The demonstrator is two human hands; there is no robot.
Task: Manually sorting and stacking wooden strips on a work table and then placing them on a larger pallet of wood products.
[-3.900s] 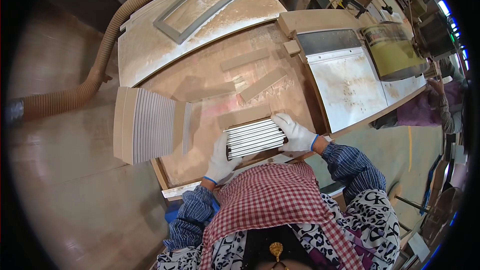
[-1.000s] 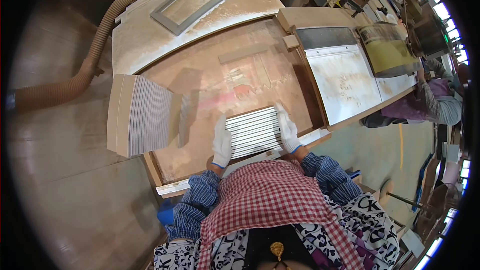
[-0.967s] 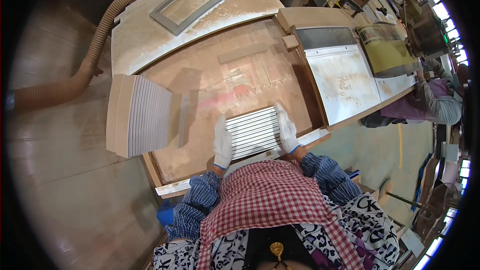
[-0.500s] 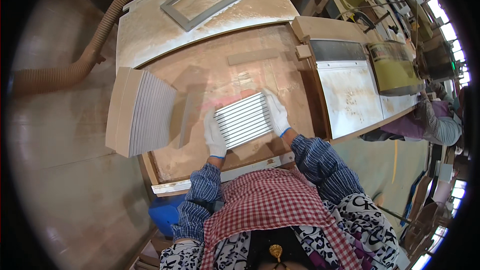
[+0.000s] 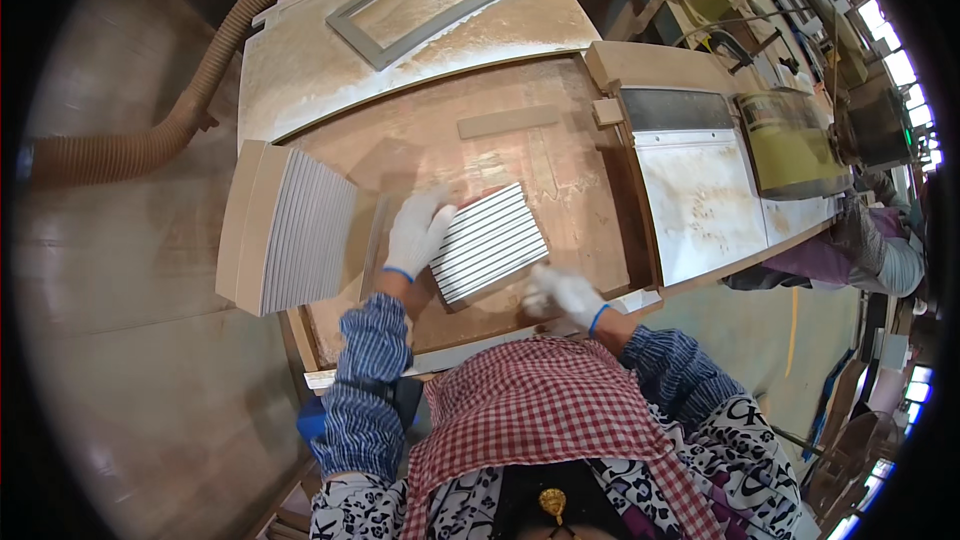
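A rectangular panel with white strips and dark grooves (image 5: 492, 245) lies tilted on the worn wooden worktop. My left hand (image 5: 420, 230), in a white glove, is open at the panel's left edge, its thumb apart from the fingers; I cannot tell whether it touches the panel. My right hand (image 5: 568, 298), also gloved, is just off the panel's lower right corner, its fingers smeared by motion. To the left stands a row of upright grooved boards (image 5: 305, 230) packed face to face. A thin upright board (image 5: 375, 240) is partly hidden beside my left hand.
A flat brown strip (image 5: 508, 121) lies farther back on the worktop. Beyond it a dusty board (image 5: 290, 70) carries a grey frame (image 5: 380, 52). A ribbed hose (image 5: 190, 105) curves along the left. At right are a metal-topped table (image 5: 695, 190), a yellow-green machine (image 5: 790, 145) and another person (image 5: 870, 250).
Both hands have left their grip on the panel's sides. My left hand has moved up to its upper left, my right down toward the near edge. The panel now lies on the worktop.
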